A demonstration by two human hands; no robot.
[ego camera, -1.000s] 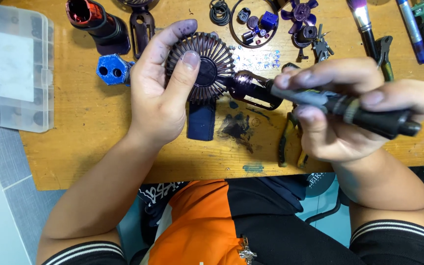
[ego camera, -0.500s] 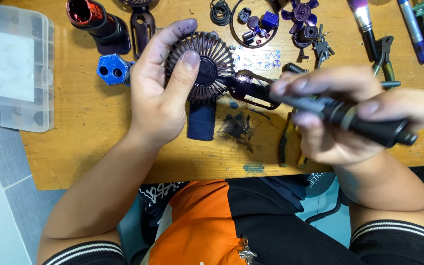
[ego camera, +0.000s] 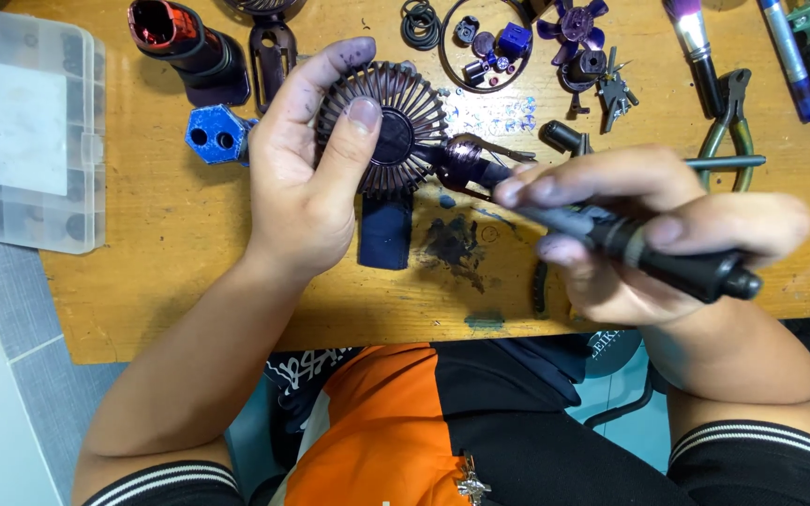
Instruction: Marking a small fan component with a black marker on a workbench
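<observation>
My left hand grips a small dark handheld fan by its round ribbed grille, thumb pressed on the grille's face and forefinger curled over the top. The fan's dark blue handle points down toward me. My right hand holds a black screwdriver-like tool slanting up and left. Its tip meets a small dark purple motor part at the fan's right side.
On the wooden table lie a clear plastic parts box at left, a blue block, a red-and-black cylinder, a ring with small purple parts, a purple impeller, pliers, pens and a brush at right.
My right hand has tilted and slid the tool slightly, its butt end lower and further right. The left hand and the fan stay put.
</observation>
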